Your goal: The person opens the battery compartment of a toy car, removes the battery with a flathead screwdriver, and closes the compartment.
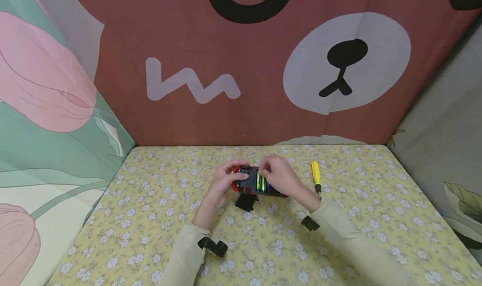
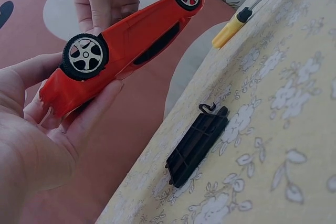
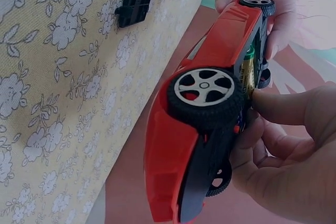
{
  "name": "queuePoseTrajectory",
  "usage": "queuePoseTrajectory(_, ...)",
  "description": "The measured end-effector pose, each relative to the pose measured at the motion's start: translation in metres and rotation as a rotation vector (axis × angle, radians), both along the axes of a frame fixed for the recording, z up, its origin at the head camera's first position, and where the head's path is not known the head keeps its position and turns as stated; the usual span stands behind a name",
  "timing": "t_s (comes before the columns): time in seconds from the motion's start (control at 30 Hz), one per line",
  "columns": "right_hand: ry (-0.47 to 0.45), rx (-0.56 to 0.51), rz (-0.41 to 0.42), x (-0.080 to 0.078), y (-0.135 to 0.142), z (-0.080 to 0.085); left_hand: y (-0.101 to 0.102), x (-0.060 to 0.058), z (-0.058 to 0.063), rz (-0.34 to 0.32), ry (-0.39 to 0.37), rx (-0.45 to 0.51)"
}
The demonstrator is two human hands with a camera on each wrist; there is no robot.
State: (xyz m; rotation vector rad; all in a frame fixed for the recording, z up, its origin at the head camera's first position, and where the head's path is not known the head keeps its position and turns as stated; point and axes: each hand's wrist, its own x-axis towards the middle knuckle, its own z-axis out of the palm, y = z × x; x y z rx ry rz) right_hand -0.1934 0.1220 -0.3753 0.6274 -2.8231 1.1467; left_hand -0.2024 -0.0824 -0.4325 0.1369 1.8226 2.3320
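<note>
A red toy car (image 1: 246, 184) is held bottom up above the table, its black underside facing up in the head view. My left hand (image 1: 221, 180) grips one end of it, thumb on the underside and fingers around the body. Several green and gold batteries (image 1: 260, 182) lie side by side in the open compartment. My right hand (image 1: 281, 175) has its thumb and curled fingers at the compartment, pinching at a battery (image 3: 246, 77) that they partly hide. Below the car, the black battery cover (image 2: 197, 145) lies on the table.
A yellow screwdriver (image 1: 316, 173) with a black collar lies to the right of the car. The table wears a yellow floral cloth (image 1: 150, 219). Behind stands a reddish-brown printed curtain (image 1: 180, 122). Black straps (image 1: 213, 246) sit at both wrists.
</note>
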Motion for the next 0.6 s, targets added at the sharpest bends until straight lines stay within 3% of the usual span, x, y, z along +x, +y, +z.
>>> queuePoseTrajectory(0.3, 0.000, -0.027, 0.013, 0.0010, 0.0011, 0.0002, 0.0001, 0.0012, 0.0005, 0.002, 0.015, 0.007)
queuePoseTrajectory(0.6, 0.009, -0.079, 0.003, 0.0051, -0.0013, 0.0008, -0.0014, 0.0015, 0.0010, 0.019, -0.018, 0.014)
